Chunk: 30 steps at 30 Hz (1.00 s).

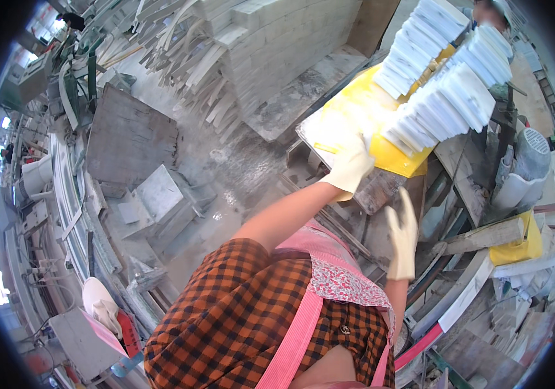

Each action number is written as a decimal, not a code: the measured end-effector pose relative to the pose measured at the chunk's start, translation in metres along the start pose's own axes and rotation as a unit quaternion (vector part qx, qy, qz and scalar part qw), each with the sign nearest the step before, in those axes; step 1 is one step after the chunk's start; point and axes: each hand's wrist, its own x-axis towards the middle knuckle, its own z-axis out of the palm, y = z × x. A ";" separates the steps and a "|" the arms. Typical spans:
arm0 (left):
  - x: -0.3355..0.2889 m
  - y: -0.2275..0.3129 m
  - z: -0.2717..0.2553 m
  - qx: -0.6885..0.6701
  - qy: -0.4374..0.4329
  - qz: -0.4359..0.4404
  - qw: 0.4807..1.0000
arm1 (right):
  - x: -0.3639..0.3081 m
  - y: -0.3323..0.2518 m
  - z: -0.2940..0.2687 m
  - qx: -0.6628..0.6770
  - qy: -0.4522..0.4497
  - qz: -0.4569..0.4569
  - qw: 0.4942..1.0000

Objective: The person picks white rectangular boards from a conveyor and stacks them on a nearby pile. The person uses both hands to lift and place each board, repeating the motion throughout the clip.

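My left hand (354, 167), in a cream glove, reaches over the near left part of a bench covered by a yellow sheet (413, 165). Its fingers are closed, partly washed out by bright light, and a thin yellow stick (326, 148) juts out from them. Rows of white, grey-veined stone tiles (442, 110) stand on edge on the sheet, to the right of that hand. Lower and nearer to me, my right hand (403, 236), in the same kind of glove, is raised beside the bench's near edge with its fingers apart and nothing in them.
A tall stack of pale stone strips (277, 58) stands beyond the bench to the left. On the left are a leaning grey board (131, 136) and machinery. A yellow cloth (517, 240) hangs over timber at right. Another person (494, 13) is partly visible at the top right.
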 end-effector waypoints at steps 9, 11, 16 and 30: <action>0.012 -0.007 0.008 0.090 0.014 0.015 0.996 | -0.262 0.124 -0.212 -0.160 0.403 0.212 0.876; 0.016 -0.007 0.004 0.108 -0.006 0.014 0.994 | -0.300 0.150 -0.231 -0.229 0.429 0.208 0.848; 0.023 0.001 -0.013 0.145 -0.075 0.014 0.986 | -0.330 0.190 -0.244 -0.401 0.379 0.186 0.813; 0.019 -0.008 0.011 0.232 0.150 0.031 0.961 | -0.291 0.210 -0.251 -0.499 0.321 0.145 0.792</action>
